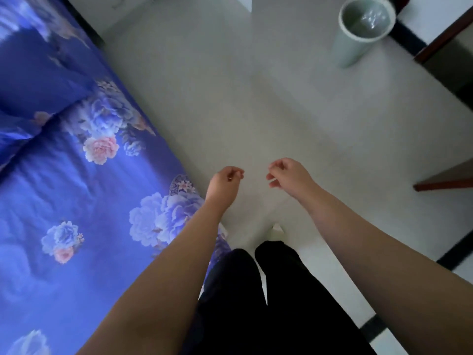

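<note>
Left hand [225, 180] hangs out in front of the body over the floor [230, 98], its fingers loosely curled with nothing in them. The right hand [289, 176] is level with it and a little apart. Its fingers are curled the same slack way and also hold nothing. The two sets of fingertips face each other without touching.

From the head camera, the blue flowered bedsheet [76, 201] fills the left side, just beside the left forearm, and neither hand touches it. It lies spread flat with a few soft creases. Its long axis follows the bed's edge, from beside the person's black trousers [256, 303] away toward the upper left of the view. A pillow [38, 80] in matching blue cloth lies at that far end.

A pale round bin [358, 34] with a clear liner stands on the floor at the upper right, well apart from both hands. A brown wooden edge [445, 180] juts in from the right.
</note>
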`<state>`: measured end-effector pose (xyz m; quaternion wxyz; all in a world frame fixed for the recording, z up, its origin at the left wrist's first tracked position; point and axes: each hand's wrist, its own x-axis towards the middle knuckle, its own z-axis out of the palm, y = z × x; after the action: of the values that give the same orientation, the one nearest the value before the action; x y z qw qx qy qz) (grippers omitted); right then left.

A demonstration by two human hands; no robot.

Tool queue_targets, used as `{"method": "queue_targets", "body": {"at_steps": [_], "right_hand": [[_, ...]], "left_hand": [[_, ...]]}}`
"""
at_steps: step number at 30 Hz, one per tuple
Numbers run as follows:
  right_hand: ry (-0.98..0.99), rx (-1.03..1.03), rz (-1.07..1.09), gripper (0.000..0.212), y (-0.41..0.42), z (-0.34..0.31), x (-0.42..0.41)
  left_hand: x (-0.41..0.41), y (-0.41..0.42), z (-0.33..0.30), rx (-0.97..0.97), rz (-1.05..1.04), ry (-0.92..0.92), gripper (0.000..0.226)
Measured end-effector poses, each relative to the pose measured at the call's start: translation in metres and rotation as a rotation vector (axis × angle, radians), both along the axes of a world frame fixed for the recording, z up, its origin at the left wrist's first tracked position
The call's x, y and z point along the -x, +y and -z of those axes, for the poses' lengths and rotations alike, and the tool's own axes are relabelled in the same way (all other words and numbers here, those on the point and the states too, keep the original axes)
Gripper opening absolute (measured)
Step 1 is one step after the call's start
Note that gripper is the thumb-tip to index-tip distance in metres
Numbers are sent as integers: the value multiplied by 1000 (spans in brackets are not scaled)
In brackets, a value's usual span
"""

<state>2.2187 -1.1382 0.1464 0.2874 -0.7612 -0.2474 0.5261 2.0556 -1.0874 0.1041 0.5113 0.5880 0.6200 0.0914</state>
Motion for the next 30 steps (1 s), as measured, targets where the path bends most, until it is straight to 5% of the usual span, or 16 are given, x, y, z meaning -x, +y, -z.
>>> {"method": "queue_targets", "body": {"at_steps": [13,30], "right_hand": [[72,-7,-241,14,193,-20,20],[140,-44,-335,18,613,-45,170]], "left_hand": [[30,128,-26,-19,-353,-61,17],[184,519,-61,-75,-422,24,18]]}}
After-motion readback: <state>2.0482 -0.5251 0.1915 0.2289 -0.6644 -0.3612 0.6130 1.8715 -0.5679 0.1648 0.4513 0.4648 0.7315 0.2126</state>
